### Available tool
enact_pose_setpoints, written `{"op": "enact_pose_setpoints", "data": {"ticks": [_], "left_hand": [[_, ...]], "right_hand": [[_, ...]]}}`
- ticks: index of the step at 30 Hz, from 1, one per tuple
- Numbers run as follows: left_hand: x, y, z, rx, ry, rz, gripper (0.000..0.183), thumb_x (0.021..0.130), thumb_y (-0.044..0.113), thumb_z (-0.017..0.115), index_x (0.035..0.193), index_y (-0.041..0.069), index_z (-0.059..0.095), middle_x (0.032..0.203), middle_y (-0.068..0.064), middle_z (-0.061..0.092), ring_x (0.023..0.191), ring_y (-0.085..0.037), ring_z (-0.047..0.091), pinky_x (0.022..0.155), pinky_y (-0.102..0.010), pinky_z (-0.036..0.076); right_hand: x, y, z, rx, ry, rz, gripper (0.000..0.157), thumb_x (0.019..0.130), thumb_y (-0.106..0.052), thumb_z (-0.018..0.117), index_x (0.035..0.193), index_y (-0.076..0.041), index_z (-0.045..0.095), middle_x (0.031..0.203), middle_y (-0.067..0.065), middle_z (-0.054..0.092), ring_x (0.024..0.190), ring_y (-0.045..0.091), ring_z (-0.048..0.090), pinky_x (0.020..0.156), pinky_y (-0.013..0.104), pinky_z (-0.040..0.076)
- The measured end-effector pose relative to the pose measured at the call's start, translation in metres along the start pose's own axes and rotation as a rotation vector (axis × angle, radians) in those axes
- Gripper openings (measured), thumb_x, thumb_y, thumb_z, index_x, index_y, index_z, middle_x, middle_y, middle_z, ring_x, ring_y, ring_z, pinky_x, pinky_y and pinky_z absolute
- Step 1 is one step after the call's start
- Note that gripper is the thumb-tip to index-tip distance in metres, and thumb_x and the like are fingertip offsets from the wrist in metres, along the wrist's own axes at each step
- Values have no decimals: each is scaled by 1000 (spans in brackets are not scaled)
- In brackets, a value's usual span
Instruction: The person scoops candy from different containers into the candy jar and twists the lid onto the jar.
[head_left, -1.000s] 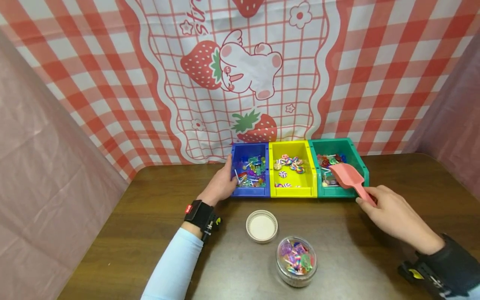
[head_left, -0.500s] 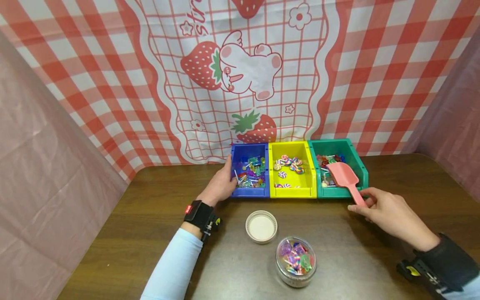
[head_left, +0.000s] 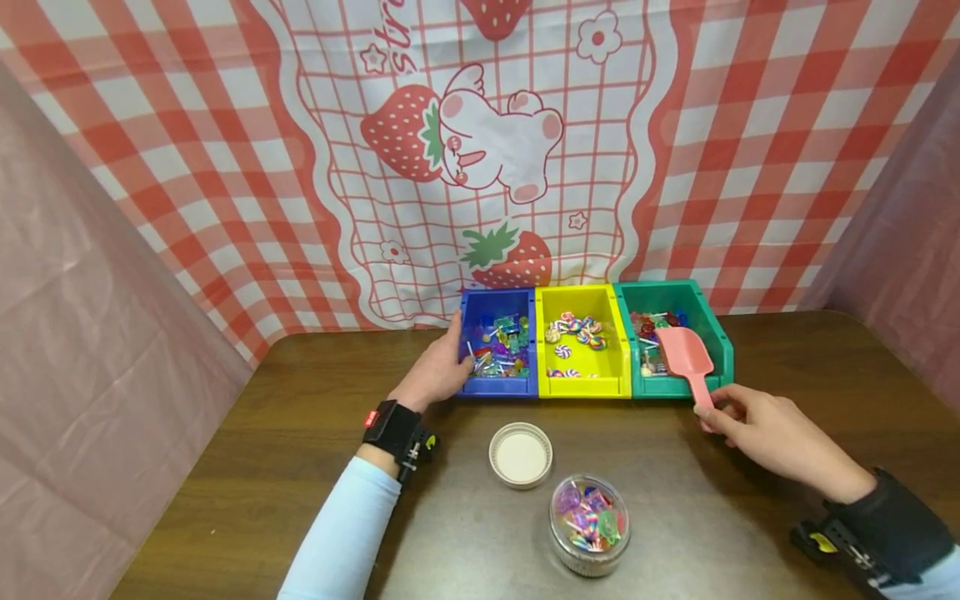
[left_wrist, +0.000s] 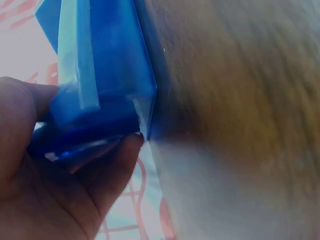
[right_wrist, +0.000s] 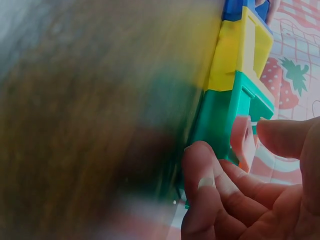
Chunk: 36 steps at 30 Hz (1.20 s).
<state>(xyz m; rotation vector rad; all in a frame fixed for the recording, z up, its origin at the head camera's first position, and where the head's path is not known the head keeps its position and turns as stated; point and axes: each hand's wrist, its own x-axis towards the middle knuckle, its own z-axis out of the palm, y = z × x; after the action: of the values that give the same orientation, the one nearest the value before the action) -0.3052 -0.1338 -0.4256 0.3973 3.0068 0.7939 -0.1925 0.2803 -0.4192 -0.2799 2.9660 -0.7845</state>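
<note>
My left hand (head_left: 435,367) grips the left wall of a blue bin (head_left: 498,386); the left wrist view shows thumb and fingers on either side of the blue plastic (left_wrist: 115,55). In my right hand (head_left: 772,429) is the handle of a pink scoop (head_left: 686,352), pinched between thumb and fingers. The scoop's blade lies over the candies in the green bin (head_left: 716,333) and hides part of them. The right wrist view shows only the pink handle (right_wrist: 242,140) beside the thumb, in front of the green bin wall.
Between the blue and green bins stands a yellow bin (head_left: 588,386) with swirled lollipops. In front, a clear jar (head_left: 590,562) holds mixed candies on the wooden table (head_left: 247,467). Left of the jar lies a round white lid (head_left: 521,457). A checked strawberry cloth (head_left: 570,183) hangs behind.
The scoop's handle has swung left and towards me, so the scoop points more straight into the green bin. My right hand has shifted slightly left with it. The left hand stays put.
</note>
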Motion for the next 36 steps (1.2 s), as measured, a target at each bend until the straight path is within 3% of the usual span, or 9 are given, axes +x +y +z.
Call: {"op": "enact_pose_setpoints", "data": {"ticks": [4,7,10,13,17,22,25,29,36], "left_hand": [[0,-4,-3,0,28,29,76,91,34,50,151,16,7,142,-10,40,119,-19,45,97,-37,37],[-1,-7,-8,17,96,49,68,91,44,47,148,15,24,132,-8,51,114,-18,49,94,-36,39],[-2,-8,-15,31,198,70,52,92,47,45,133,14,48,111,-3,61,97,-14,56,83,-33,45],[-3,-9,-21,48,299,100,32,93,41,47,108,18,63,86,5,61,75,-11,54,67,-31,45],[-4,-9,-24,105,390,104,21,93,35,49,89,22,64,73,9,56,64,-10,50,56,-29,40],[-6,-1,-30,81,439,126,19,92,33,51,83,21,63,67,9,54,58,-9,48,50,-28,39],[-11,8,-33,38,390,207,18,92,33,50,85,22,63,67,9,53,57,-9,47,51,-27,40],[-18,25,-35,3,247,329,17,94,35,49,89,25,62,70,11,54,59,-7,47,53,-25,40],[-32,57,-27,87,-1,481,19,94,35,48,97,23,62,76,13,54,65,-4,48,57,-23,41]], "right_hand": [[1,1,-2,-10,12,-14,53,90,-51,50,111,-3,58,72,-4,57,62,10,52,53,31,40],[2,1,-3,-24,22,-17,53,89,-52,49,112,-4,58,72,-4,57,60,11,49,51,31,38],[2,1,-4,-34,29,-22,52,89,-52,49,112,-5,58,72,-4,56,58,11,46,50,31,36],[2,1,-5,-37,34,-28,51,90,-51,49,112,-6,58,72,-3,55,58,11,45,50,30,35],[1,1,-5,-39,39,-30,52,90,-51,49,112,-6,58,72,-3,54,58,12,44,50,30,34],[0,2,-6,-37,35,-20,54,89,-52,49,113,-5,58,73,-3,54,58,12,44,49,30,34],[0,3,-7,-39,45,-21,53,89,-52,50,114,-6,57,73,-3,54,57,12,44,50,31,35],[-2,4,-8,-35,62,-33,55,90,-51,49,121,-5,52,74,-2,53,56,12,43,49,31,35],[-1,5,-7,-43,53,-37,57,91,-52,47,126,-7,50,75,-3,55,55,11,43,50,31,35]]}}
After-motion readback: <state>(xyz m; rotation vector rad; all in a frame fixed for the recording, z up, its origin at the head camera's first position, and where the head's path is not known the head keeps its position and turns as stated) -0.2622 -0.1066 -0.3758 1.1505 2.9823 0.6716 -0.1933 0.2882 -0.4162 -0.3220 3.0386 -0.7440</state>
